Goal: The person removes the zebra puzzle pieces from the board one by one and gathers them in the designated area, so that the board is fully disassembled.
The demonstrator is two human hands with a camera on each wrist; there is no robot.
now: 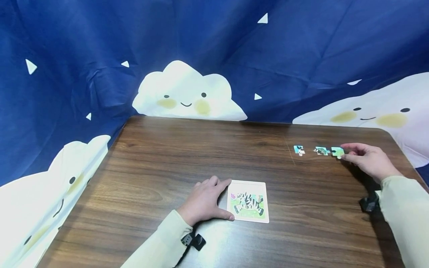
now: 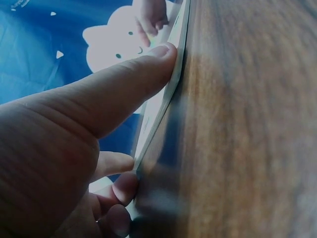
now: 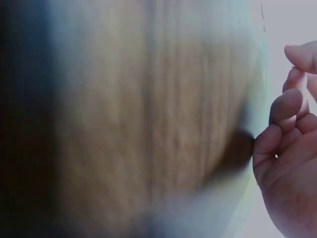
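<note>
A square puzzle board (image 1: 267, 203) with a pale border and a zebra picture lies on the table in front of my left hand (image 1: 205, 201). That hand's spread thumb rests on the lower left corner, while the index finger touches the upper left one. In the left wrist view the thumb (image 2: 133, 72) presses on the board's edge. Farther right, my right hand (image 1: 370, 160) pinches a green and blue puzzle piece (image 1: 337, 152) between thumb and index finger. Its other fingers (image 3: 270, 144) are curled near the table in the right wrist view, where the piece cannot be made out.
Left of the pinched piece lie a second puzzle piece (image 1: 321, 150), close by it, and a third puzzle piece (image 1: 299, 150), farther off. The wooden table (image 1: 174, 149) has a blue curtain (image 1: 207, 33) with white clouds along its back and left sides.
</note>
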